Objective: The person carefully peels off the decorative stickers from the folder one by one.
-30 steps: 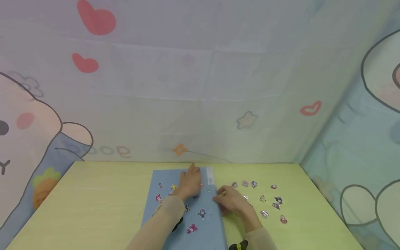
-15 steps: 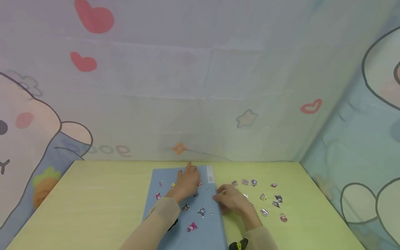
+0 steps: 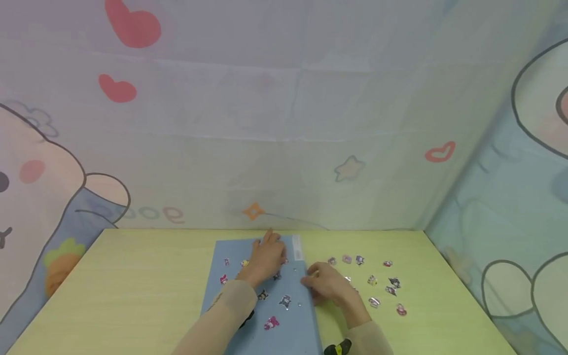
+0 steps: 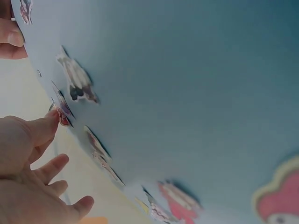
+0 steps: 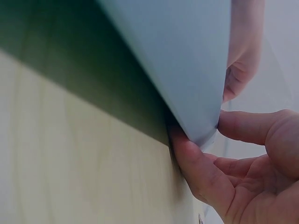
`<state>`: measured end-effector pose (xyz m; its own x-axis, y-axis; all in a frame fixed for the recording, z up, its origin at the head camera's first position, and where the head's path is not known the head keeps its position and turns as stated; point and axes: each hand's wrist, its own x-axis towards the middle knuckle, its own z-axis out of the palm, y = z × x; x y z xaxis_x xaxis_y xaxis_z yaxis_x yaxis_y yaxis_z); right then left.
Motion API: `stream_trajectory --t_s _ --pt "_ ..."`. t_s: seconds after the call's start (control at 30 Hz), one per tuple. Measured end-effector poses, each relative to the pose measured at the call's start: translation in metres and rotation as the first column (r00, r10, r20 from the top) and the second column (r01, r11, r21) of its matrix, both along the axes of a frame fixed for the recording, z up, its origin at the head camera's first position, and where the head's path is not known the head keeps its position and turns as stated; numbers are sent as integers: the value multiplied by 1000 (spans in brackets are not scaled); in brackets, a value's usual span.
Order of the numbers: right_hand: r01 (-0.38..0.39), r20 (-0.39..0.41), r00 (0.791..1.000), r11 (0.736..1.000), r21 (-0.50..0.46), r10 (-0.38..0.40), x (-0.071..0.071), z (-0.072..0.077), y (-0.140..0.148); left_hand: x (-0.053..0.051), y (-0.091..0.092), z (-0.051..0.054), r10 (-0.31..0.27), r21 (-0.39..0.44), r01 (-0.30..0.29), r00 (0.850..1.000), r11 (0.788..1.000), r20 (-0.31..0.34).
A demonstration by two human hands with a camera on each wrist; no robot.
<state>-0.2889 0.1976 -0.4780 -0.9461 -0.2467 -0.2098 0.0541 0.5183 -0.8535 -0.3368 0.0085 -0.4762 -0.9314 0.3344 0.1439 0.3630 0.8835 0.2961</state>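
A blue folder (image 3: pixel 293 325) with a white label strip (image 3: pixel 298 247) at its upper right lies on the table, several small cartoon stickers on its cover. My left hand (image 3: pixel 265 259) is over its upper part; in the left wrist view, one digit of the left hand (image 4: pixel 28 163) touches a small red-and-white sticker (image 4: pixel 63 119) while other fingers spread loosely. At the right edge, my right hand (image 3: pixel 330 283) pinches the folder. From the right wrist view, fingers of the right hand (image 5: pixel 252 172) lie on both sides of the folder's edge (image 5: pixel 187 84), slightly raised off the table.
Loose cartoon stickers (image 3: pixel 374 302) lie scattered on the pale yellow table (image 3: pixel 146 291) to the right of the folder. A printed cloth backdrop (image 3: pixel 222 108) hangs behind and on the sides. A dark wristband (image 3: pixel 338 347) shows at the right sleeve.
Over the last second the left hand and forearm shift slightly left and uncover more of the stickers below. The right hand keeps its hold on the folder's edge.
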Motion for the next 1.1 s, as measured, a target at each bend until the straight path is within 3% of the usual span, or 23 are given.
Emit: stream_trajectory --t_s 0.2,0.47,0.7,0.9,1.1 --pt "1 -12 1000 1000 -15 -1 -2 -1 4 2 -1 8 -49 -4 48 998 999 -33" --pt "16 -7 1000 1000 -15 -17 -5 1 5 7 -19 31 -54 122 72 988 990 -143" --pt "14 13 1000 999 -36 -14 -3 0 7 19 -76 44 38 214 -8 990 977 -137" --pt "29 10 1000 999 -30 -29 -2 -1 10 28 -130 44 126 188 -117 991 975 -38" --pt "43 24 999 998 -52 -42 1 0 14 42 -172 36 154 186 -154 988 971 10"
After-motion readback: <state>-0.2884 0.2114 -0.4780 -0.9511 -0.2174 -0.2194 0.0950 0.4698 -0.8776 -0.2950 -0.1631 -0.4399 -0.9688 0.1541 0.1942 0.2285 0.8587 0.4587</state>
